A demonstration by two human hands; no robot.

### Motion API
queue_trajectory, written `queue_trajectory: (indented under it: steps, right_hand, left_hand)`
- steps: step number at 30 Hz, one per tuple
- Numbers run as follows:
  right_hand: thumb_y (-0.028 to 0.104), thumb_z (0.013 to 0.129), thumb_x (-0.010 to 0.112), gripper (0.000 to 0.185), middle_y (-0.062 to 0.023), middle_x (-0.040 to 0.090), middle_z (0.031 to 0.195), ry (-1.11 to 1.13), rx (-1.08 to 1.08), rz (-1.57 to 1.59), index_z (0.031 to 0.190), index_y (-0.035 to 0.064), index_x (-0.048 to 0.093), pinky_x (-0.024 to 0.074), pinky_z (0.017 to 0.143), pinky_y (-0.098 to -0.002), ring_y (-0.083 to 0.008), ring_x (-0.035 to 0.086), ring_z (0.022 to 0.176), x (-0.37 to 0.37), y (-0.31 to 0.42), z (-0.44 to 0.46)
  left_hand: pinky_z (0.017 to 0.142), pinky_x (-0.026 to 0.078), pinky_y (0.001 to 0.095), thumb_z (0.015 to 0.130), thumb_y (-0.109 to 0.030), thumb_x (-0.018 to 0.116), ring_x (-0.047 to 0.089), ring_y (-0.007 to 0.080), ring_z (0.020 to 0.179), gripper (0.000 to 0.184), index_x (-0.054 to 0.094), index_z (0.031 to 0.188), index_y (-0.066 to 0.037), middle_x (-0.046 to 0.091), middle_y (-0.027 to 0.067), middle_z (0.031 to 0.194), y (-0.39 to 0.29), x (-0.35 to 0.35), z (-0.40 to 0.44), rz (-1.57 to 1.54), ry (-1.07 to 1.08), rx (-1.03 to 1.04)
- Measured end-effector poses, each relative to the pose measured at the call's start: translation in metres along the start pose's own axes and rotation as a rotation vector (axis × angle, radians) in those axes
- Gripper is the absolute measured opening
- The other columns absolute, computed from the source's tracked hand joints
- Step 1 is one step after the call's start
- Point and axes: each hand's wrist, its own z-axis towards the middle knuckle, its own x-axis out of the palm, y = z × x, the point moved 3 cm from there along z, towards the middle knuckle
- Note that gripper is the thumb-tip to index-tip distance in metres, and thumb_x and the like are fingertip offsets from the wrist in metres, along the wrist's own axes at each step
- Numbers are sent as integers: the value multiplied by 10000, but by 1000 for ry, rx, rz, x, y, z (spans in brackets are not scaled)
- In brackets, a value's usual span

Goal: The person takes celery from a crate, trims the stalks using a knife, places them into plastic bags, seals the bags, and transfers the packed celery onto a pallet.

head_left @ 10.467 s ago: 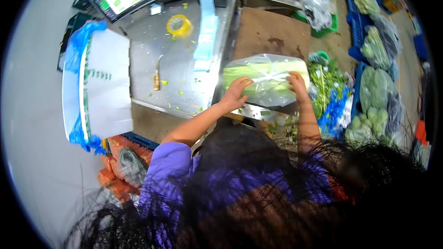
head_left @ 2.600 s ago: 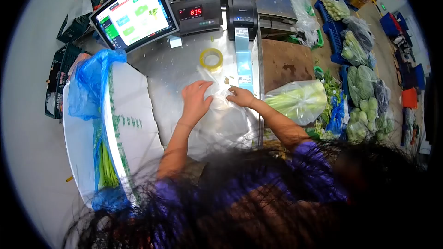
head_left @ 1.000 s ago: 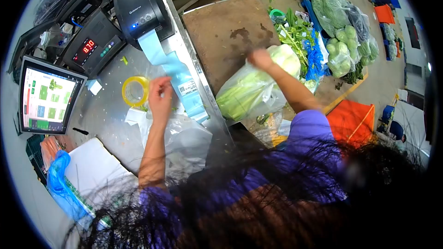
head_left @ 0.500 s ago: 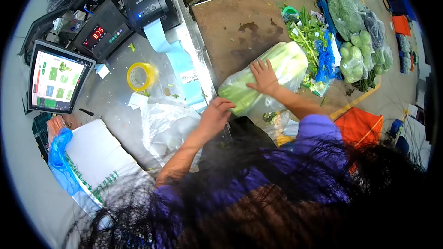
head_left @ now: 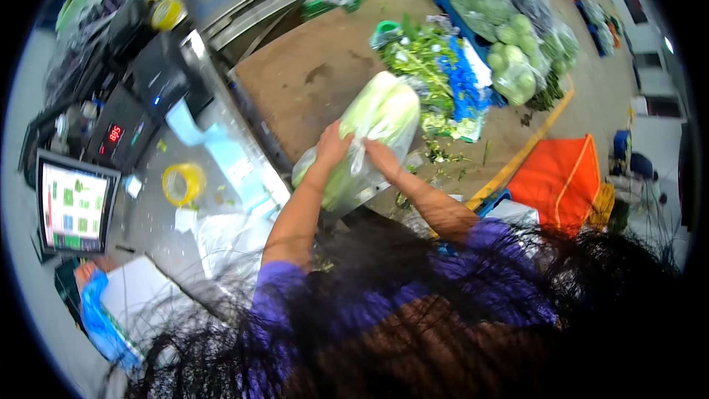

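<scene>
Your left hand (head_left: pixel 334 145) and right hand (head_left: pixel 382 159) are gripping a bagged vegetable (head_left: pixel 388 103), fingers pinching bunched plastic (head_left: pixel 358 157), brown board (head_left: pixel 295 66) lying beyond

Left forearm (head_left: pixel 299 210) is angling forward and slightly rightward; right forearm (head_left: pixel 437 201) is slanting forward and leftward, both lying bare. Left hand (head_left: pixel 334 145) and right hand (head_left: pixel 380 158) are meeting close together ahead of the torso, the left sitting slightly farther forward. Fingers on both are holding a curled pose, backs of the hands facing up; blur is obscuring single digits. Dark hair (head_left: pixel 214 336) is hanging across the shoulders.
</scene>
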Motion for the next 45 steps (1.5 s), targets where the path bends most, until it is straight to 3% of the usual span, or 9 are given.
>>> queue_trajectory:
  steps: [2,10,18,22,33,36,40,43,45]
  right_hand:
    - [397,833,531,468,-125,628,899,-51,248,-150,966,-43,618,435,733,-305,-184,559,810,2,6,8]
    - [290,756,600,375,-119,634,785,-353,180,686,874,-65,622,440,652,-315,-173,572,721,10,19,2]
    - [244,776,603,289,-52,575,753,-373,203,797,870,-29,596,423,630,-311,-143,525,675,-88,-4,-79]
    - [171,746,607,289,-91,599,834,-232,177,955,955,-29,607,419,676,-310,-181,545,761,-176,-10,-94]
    - [136,722,615,263,-76,621,782,-207,185,342,914,-44,622,439,619,-303,-147,565,682,-415,-134,-67]
    - [304,665,628,348,-163,626,734,-368,142,325,820,-8,640,428,635,-375,-276,589,684,-503,-167,-45]
    - [238,663,624,281,-133,606,687,-466,167,143,784,-16,629,407,596,-382,-232,565,641,-632,-221,-27]
    - [185,654,634,235,-94,579,663,-544,316,305,766,-21,620,381,559,-355,-190,506,599,-715,-224,-36]
    - [175,649,642,236,-80,569,655,-582,391,176,774,-24,621,375,550,-339,-181,486,589,-772,-230,-43]
  left_hand:
    - [1007,293,429,834,-435,508,363,360,1222,668,325,1327,-23,370,208,1337,-6,9,-15,63,-58,57]
    - [1087,99,426,916,-399,364,133,372,1340,635,204,1386,-3,167,218,1443,-24,26,-39,86,-70,161]
    - [1075,156,438,932,-286,368,180,384,1321,532,255,1372,-9,218,222,1424,-65,48,-135,122,-177,263]
    - [1036,233,404,933,-284,400,277,330,1264,511,295,1352,-11,299,197,1376,-89,89,-159,-43,-70,43]
    - [926,356,357,928,-281,439,443,259,1083,481,359,1312,-3,446,152,1242,-208,338,-100,-263,577,-172]
    - [897,389,344,926,-281,450,489,239,1033,473,376,1301,-1,486,140,1206,-245,391,-59,-296,727,-143]
    - [718,453,259,892,-256,535,542,136,804,429,460,1231,-5,581,56,1027,-250,428,23,-510,487,-289]
    - [828,446,305,848,-284,555,578,182,961,391,562,1143,-28,621,117,1055,-243,452,113,-17,433,-264]
    - [829,446,308,831,-266,568,585,194,958,385,565,1133,-27,623,117,1063,-294,458,156,-157,338,-286]
